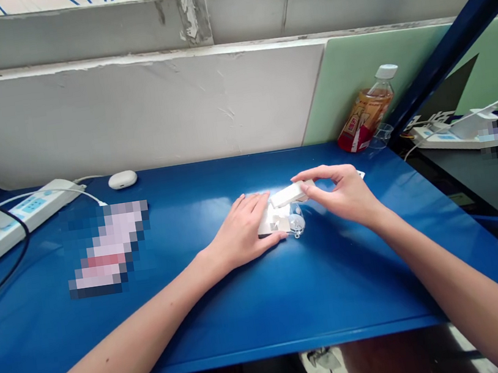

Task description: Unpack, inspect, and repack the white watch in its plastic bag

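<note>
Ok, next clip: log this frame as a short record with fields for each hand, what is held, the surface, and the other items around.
surface: glossy blue metal table
left hand: flat, pressing down a small white flat box
right hand: fingers pinch a white rectangular lid-like piece above the box
beside box: small clear plastic part
back left: white oval case, white power strip
back right: clear plastic drink bottle with orange label
</note>
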### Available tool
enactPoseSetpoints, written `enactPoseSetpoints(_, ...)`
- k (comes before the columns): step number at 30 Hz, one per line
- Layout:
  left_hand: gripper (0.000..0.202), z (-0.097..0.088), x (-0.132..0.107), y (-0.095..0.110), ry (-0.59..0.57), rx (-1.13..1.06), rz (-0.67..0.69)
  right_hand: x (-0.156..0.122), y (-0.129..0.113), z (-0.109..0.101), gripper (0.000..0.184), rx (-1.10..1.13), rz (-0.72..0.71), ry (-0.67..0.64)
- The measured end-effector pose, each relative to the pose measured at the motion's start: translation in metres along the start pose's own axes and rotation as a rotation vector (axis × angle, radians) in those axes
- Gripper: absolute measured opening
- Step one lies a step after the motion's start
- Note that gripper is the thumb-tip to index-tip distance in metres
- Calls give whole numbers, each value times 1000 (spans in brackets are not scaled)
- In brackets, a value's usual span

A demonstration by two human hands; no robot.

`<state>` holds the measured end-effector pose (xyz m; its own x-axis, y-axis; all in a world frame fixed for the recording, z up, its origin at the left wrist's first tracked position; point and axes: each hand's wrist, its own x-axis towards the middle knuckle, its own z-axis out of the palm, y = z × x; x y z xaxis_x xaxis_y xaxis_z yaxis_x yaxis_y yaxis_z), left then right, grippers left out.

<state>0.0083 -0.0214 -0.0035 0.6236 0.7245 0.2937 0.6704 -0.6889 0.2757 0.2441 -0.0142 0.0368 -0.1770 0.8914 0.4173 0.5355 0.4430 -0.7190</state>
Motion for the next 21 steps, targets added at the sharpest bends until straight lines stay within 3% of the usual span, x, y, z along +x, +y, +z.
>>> enactPoseSetpoints(3, 69, -2, 0, -2, -33, -5, 4, 2, 2, -3, 20, -105, 8, 24)
enactPoseSetpoints(10, 56, -2, 1, -5, 31, 89, 38, 3, 9, -4, 21, -370, 11, 34)
enactPoseSetpoints(16, 49, -3, 2, -7, 47, 68, 9, 1, 6, 3, 18, -219, 147, -120)
enactPoseSetpoints(18, 50, -2, 2, -8, 49, 69, 9, -1, 7, 6, 16, -232, 119, -152)
enactPoseSetpoints(21, 53, -1, 2, -10, 53, 75, 15, -2, 12, 7, 16, -347, -35, -177)
